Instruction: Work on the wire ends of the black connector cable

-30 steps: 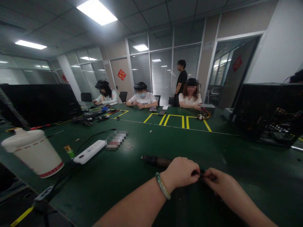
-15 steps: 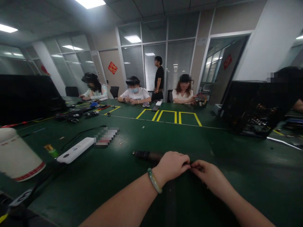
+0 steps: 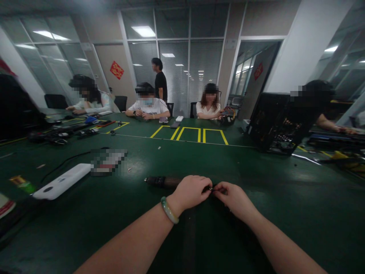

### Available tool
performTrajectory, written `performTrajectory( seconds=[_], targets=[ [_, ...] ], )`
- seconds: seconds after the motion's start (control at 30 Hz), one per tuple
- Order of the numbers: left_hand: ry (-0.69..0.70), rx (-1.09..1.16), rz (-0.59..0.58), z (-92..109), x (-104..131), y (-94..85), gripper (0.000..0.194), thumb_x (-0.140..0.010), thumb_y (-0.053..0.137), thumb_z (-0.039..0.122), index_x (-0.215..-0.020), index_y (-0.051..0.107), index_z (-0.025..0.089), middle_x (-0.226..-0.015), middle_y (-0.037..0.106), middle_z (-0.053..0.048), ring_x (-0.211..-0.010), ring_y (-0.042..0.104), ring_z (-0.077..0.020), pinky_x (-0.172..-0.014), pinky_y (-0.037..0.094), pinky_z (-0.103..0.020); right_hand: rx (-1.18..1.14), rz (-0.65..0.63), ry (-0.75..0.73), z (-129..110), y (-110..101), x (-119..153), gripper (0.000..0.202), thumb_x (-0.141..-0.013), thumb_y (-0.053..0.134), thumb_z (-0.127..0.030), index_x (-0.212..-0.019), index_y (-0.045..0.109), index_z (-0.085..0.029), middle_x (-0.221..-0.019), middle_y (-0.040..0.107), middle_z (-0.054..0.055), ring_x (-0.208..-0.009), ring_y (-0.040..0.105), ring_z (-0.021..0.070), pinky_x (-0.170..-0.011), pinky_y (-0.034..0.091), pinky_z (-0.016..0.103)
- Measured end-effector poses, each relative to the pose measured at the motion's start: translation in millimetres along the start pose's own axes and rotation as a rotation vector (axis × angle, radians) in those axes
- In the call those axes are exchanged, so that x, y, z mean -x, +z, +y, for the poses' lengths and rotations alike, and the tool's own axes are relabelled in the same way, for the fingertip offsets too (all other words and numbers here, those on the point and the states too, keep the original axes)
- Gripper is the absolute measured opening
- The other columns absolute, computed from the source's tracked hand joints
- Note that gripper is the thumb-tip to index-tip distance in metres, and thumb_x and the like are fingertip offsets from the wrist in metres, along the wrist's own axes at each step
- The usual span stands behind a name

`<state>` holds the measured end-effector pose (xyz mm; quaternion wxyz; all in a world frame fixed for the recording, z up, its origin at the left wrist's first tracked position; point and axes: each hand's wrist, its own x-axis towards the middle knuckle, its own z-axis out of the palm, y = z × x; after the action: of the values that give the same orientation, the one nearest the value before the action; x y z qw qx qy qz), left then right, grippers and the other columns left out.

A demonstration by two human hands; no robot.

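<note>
A dark, slim electric screwdriver [image 3: 162,182] with a metal tip points left on the green table. My left hand [image 3: 191,191], with a jade-coloured bangle [image 3: 169,210] at its wrist, is wrapped over the tool's right end and hides it. Beside it, the fingers of my right hand [image 3: 232,197] are pinched together and meet the left fingertips. Between the two hands shows a small shiny metal bit [image 3: 211,189]; whether it is part of the tool or a separate piece I cannot tell.
Left lie a white power strip [image 3: 64,180], a blurred-out flat object [image 3: 110,161] and a small green-and-gold bottle [image 3: 24,184]. A black computer case [image 3: 268,121] stands at right. Dark cables and parts [image 3: 57,135] lie far left. Several people sit around the table; one stands behind.
The view has swung to the right, so most things sit further left in the picture. Both hands keep their closed grip, and the shiny bit between them shows more clearly.
</note>
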<state>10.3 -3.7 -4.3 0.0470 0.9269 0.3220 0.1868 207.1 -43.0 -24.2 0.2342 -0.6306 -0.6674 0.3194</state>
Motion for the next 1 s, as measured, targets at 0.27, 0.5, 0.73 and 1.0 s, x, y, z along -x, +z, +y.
performTrajectory(
  seconds=[0.27, 0.5, 0.73, 1.0],
  targets=[
    [-0.042, -0.038, 0.015, 7, -5, 6.1, 0.012, -0.091, 0.054, 0.028, -0.100, 0.060, 0.022, -0.096, 0.065, 0.000, -0.089, 0.060, -0.0157, -0.082, 0.043, -0.030, 0.009, 0.041, 0.024, 4, 1, -3, 0.022, -0.087, 0.053, -0.036, -0.096, 0.066, -0.020, -0.087, 0.069, 0.001, -0.067, 0.062, 0.0135, -0.054, 0.043, 0.020],
    [-0.048, -0.065, -0.010, 3, -6, 7.0, 0.010, -0.086, 0.059, 0.027, -0.095, 0.057, 0.021, -0.089, 0.064, 0.000, -0.086, 0.059, -0.0177, -0.079, 0.043, -0.031, 0.065, 0.041, -0.031, -2, -3, -2, 0.018, -0.086, 0.054, -0.033, -0.094, 0.068, -0.023, -0.090, 0.070, 0.001, -0.077, 0.064, 0.0158, -0.064, 0.046, 0.023],
    [0.031, -0.036, -0.048, -4, -6, 3.3, 0.012, -0.086, 0.059, 0.027, -0.096, 0.060, 0.021, -0.093, 0.065, -0.001, -0.090, 0.059, -0.0184, -0.082, 0.042, -0.032, 0.106, 0.031, -0.036, 5, -5, -6, 0.021, -0.085, 0.054, -0.036, -0.096, 0.069, -0.025, -0.091, 0.070, 0.001, -0.077, 0.064, 0.0173, -0.062, 0.045, 0.024],
    [0.078, 0.033, -0.035, -7, -3, -0.4, 0.011, -0.082, 0.062, 0.027, -0.092, 0.061, 0.022, -0.088, 0.066, 0.001, -0.084, 0.060, -0.0170, -0.081, 0.043, -0.031, 0.047, -0.024, -0.031, 7, -6, -2, 0.023, -0.085, 0.053, -0.040, -0.093, 0.069, -0.025, -0.088, 0.070, 0.002, -0.065, 0.062, 0.0159, -0.053, 0.042, 0.022]
  ],
)
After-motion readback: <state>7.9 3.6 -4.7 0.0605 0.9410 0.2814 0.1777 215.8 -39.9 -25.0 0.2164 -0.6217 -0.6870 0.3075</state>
